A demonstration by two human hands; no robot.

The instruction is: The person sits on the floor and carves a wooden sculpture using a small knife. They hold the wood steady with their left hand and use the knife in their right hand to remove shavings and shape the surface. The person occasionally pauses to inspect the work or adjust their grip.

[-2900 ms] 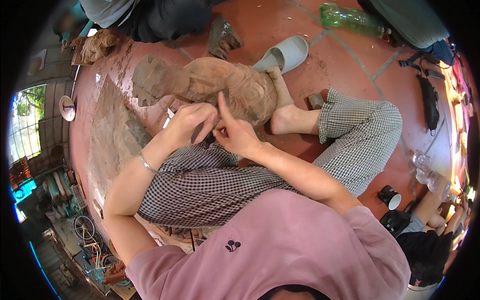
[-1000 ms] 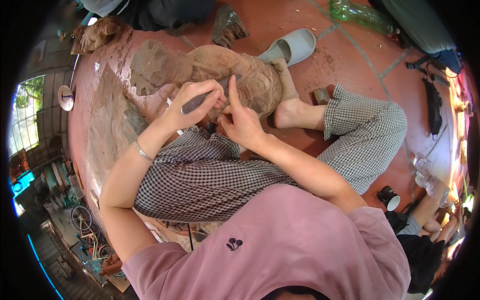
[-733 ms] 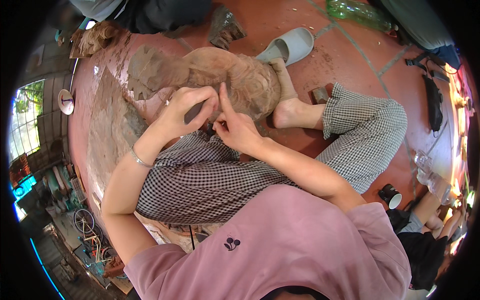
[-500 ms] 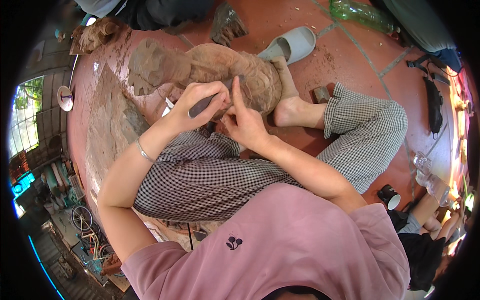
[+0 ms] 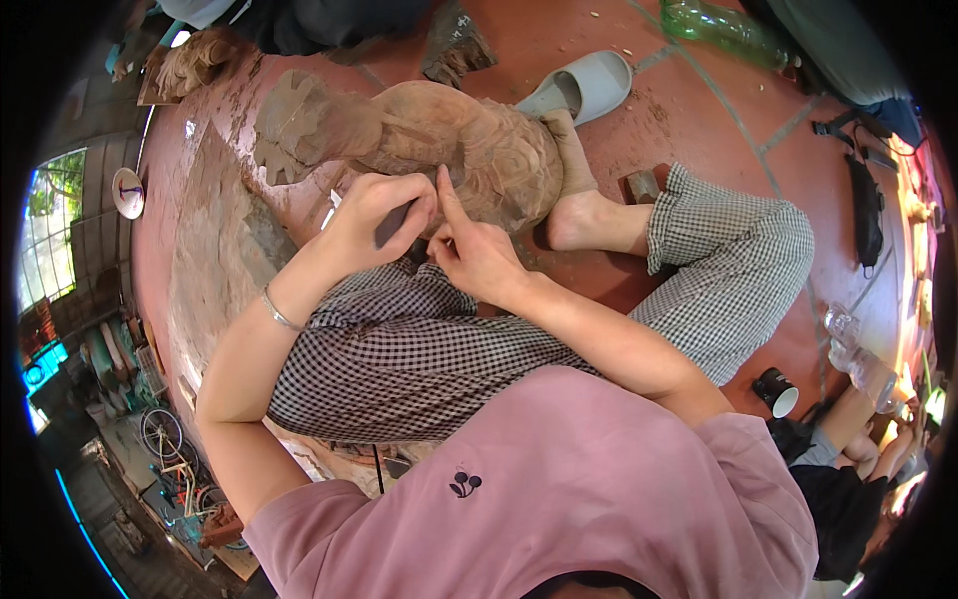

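Note:
A carved brown wooden figure (image 5: 419, 125) lies on its side across the floor in front of my lap. My left hand (image 5: 374, 218) is closed round a dark grey flat strip (image 5: 391, 226), perhaps sandpaper, one end of which shows below the fingers. My right hand (image 5: 477, 255) is beside it, index finger stretched out against the carving near the left fingertips. Its other fingers are curled under, and what they hold, if anything, is hidden. My bare foot (image 5: 574, 220) rests at the rounded right end of the carving.
A large rough wood slab (image 5: 215, 230) lies to the left. Beyond the carving are a wood chunk (image 5: 457, 48) and a grey slipper (image 5: 589, 88). A green bottle (image 5: 723, 35) lies far right; a dark cup (image 5: 775, 392) lies near right. Other people sit at the edges.
Both hands have shifted slightly left and nearer along the carving. Less of the dark grey strip shows now. The carving has barely moved.

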